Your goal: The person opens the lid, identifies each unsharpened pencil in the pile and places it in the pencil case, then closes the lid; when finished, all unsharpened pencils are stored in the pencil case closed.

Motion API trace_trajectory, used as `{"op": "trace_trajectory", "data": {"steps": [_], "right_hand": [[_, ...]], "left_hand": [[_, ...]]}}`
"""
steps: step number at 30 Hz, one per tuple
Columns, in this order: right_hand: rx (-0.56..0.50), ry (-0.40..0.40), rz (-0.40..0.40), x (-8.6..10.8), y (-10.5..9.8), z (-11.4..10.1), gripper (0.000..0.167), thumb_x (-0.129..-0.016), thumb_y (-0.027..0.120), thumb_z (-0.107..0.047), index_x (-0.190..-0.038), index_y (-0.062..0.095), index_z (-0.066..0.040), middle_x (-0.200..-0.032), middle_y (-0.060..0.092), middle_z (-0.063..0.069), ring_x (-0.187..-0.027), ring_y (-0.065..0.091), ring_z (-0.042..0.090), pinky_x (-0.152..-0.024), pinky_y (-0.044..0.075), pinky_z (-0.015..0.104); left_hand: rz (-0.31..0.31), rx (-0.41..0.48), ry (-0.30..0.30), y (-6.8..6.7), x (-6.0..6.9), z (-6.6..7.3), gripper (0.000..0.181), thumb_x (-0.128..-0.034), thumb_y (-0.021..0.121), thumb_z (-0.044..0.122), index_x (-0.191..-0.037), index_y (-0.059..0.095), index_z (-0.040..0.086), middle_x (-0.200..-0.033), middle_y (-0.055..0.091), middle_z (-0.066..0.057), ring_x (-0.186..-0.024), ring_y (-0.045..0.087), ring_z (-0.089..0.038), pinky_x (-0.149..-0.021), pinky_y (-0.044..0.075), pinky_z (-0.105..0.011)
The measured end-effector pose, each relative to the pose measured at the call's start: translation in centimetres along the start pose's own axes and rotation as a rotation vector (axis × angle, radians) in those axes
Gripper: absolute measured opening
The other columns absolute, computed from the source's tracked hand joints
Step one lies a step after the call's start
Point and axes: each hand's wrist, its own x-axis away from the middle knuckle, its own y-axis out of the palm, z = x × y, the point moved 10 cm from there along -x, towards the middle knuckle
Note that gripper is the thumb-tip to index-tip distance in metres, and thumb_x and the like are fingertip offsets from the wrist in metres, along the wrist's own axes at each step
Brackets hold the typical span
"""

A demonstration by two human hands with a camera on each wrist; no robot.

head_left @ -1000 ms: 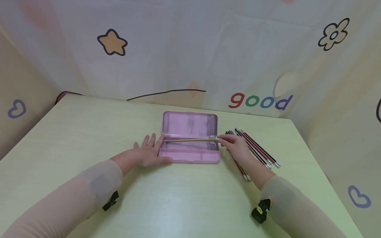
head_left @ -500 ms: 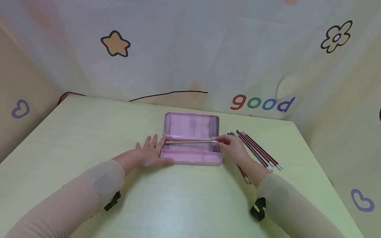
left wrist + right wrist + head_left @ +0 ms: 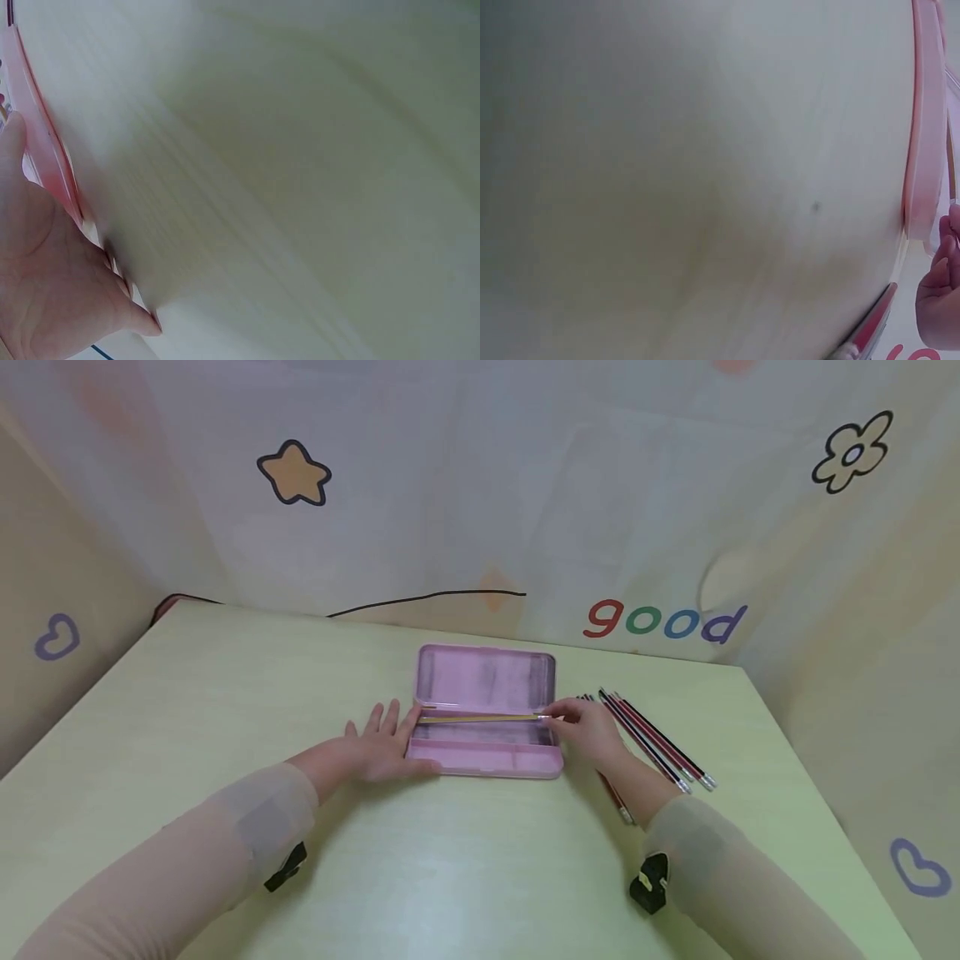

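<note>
A pink pencil case point(image 3: 465, 677) lies unfolded on the table, its lid tipped back and its tray towards me. My left hand point(image 3: 375, 755) spreads its fingers against the case's left edge, the thumb at the front left corner; the left wrist view shows its palm beside the pink wall point(image 3: 46, 150). With thumb and fingertips my right hand point(image 3: 592, 737) pinches the right end of a yellowish pencil point(image 3: 480, 719). That pencil stretches across the tray's rear compartment. In the right wrist view, the right hand point(image 3: 946, 289) is partly cut off by the frame edge.
Several dark and red striped pencils point(image 3: 656, 739) lie on the table right of the case, some partly hidden under the right forearm. A narrow front compartment point(image 3: 461, 757) with a divider runs along the tray. A printed curtain point(image 3: 420, 510) hangs behind the table point(image 3: 450, 860).
My right hand has moved slightly left relative to the case, carrying the yellowish pencil further over the tray. The left hand stays at the case's left edge. The head view has shifted a little.
</note>
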Motion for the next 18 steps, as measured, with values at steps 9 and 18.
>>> {"op": "trace_trajectory", "data": {"steps": [9, 18], "right_hand": [[-0.065, 0.057, -0.023, -0.1, 0.1, 0.5, 0.019, -0.086, 0.068, -0.015, -0.102, 0.070, -0.005, -0.100, 0.066, 0.010, -0.086, 0.054, 0.021, -0.069, 0.043, 0.027], [-0.148, 0.088, -0.026, 0.1, -0.9, 0.6, 0.024, -0.087, 0.068, -0.022, -0.106, 0.070, -0.008, -0.108, 0.065, 0.008, -0.097, 0.056, 0.022, -0.079, 0.048, 0.031]], "left_hand": [[0.009, -0.013, 0.001, 0.2, -0.6, -0.1, 0.109, -0.0758, 0.037, 0.081, -0.149, -0.013, 0.017, -0.153, -0.013, -0.018, -0.137, -0.016, -0.037, -0.101, -0.005, -0.066], [0.025, 0.010, 0.013, 0.0, -0.3, 0.1, 0.110, -0.0753, 0.037, 0.082, -0.149, -0.010, 0.015, -0.153, -0.010, -0.020, -0.137, -0.015, -0.039, -0.100, -0.005, -0.068]]}}
